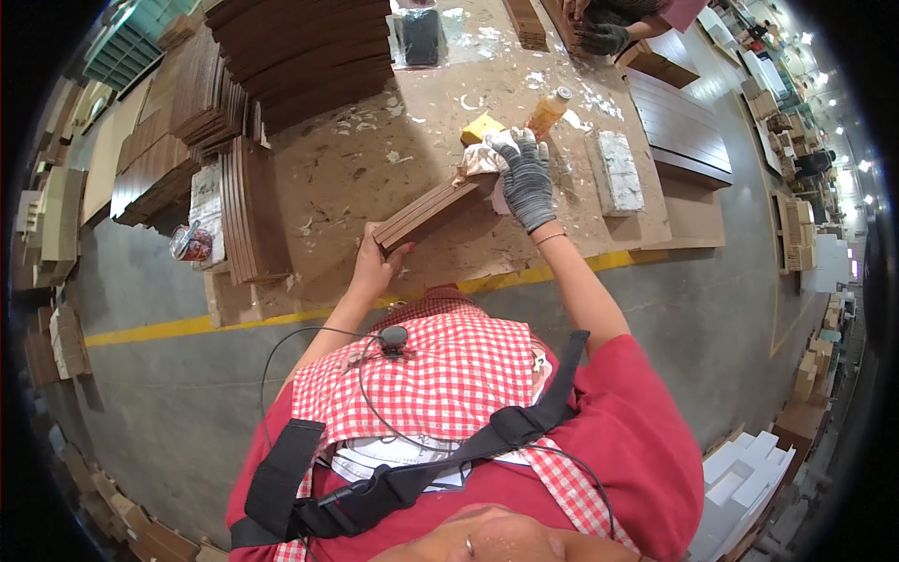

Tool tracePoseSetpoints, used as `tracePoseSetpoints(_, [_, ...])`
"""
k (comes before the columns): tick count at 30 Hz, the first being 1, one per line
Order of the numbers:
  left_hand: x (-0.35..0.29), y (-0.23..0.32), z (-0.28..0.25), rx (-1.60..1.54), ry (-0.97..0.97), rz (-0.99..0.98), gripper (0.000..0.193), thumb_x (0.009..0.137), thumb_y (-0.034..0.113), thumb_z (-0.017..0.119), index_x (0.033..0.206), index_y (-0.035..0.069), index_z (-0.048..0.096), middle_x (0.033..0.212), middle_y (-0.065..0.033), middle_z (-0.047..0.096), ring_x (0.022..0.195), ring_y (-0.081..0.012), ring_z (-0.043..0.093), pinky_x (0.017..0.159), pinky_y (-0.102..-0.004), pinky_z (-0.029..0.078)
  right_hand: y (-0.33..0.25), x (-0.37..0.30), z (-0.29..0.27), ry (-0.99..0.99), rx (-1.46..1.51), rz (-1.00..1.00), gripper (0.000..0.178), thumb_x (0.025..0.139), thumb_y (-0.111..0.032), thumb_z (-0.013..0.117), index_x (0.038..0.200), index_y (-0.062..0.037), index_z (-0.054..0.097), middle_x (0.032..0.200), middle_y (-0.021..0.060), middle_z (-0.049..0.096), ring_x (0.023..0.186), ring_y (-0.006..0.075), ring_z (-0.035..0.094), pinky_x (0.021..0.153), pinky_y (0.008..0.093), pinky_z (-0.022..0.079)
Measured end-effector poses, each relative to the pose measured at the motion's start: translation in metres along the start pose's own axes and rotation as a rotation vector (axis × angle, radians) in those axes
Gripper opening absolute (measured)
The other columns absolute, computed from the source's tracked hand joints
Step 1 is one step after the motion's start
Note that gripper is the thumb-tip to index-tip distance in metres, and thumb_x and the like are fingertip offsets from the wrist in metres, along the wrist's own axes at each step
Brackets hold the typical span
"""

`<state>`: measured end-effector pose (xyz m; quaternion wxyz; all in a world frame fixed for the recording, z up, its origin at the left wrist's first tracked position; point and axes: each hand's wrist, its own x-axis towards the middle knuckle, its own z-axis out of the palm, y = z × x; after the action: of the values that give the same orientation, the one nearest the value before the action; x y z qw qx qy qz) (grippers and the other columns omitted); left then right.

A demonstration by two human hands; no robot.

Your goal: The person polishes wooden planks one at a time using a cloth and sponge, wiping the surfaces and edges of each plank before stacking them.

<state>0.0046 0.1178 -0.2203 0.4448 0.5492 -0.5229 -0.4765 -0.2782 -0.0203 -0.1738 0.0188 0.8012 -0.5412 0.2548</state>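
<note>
A short stack of brown wooden boards (423, 217) lies slantwise in front of me, near the table's front edge. My bare left hand (376, 263) grips its near left end, thumb and fingers around the boards. At the far right end, my right hand (527, 183), in a grey striped knit glove, holds a crumpled white cloth (481, 161) against the boards. Part of the cloth is hidden by the glove. Just beyond the cloth sits a yellow block (482, 127), perhaps a sponge. A bottle of amber liquid (549, 111) with a pale cap stands past my right fingertips.
Tall stacks of brown boards (300, 56) rise at the back left, with more upright boards (251, 211) nearer. A white-covered block (615, 173) lies to the right. White scraps litter the table (346, 178). Across it, a co-worker's gloved hand (599, 37) rests near boards.
</note>
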Motion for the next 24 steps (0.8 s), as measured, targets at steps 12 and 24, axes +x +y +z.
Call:
tracePoseSetpoints(12, [0.042, -0.019, -0.005, 0.978, 0.027, 0.558, 0.028, 0.088, 0.008, 0.062, 0.113, 0.0, 0.053, 0.108, -0.0145, 0.063, 0.099, -0.0278, 0.063, 0.087, -0.0378, 0.049, -0.168, -0.035, 0.053, -0.142, 0.363, -0.153, 0.047, 0.088, -0.031, 0.057, 0.131, -0.0135, 0.052, 0.138, 0.0181, 0.045, 0.137, 0.0366, 0.033, 0.115, 0.0532, 0.018])
tracePoseSetpoints(24, [0.03, -0.028, 0.001, -0.219, 0.182, 0.057, 0.026, 0.088, 0.006, 0.061, 0.112, 0.001, 0.054, 0.105, -0.0105, 0.064, 0.096, -0.0227, 0.062, 0.085, -0.0353, 0.05, -0.176, -0.048, 0.029, -0.071, 1.302, -0.181, 0.038, 0.085, -0.007, 0.058, 0.123, -0.0096, 0.061, 0.127, 0.0133, 0.055, 0.124, 0.0334, 0.048, 0.106, 0.0418, 0.036])
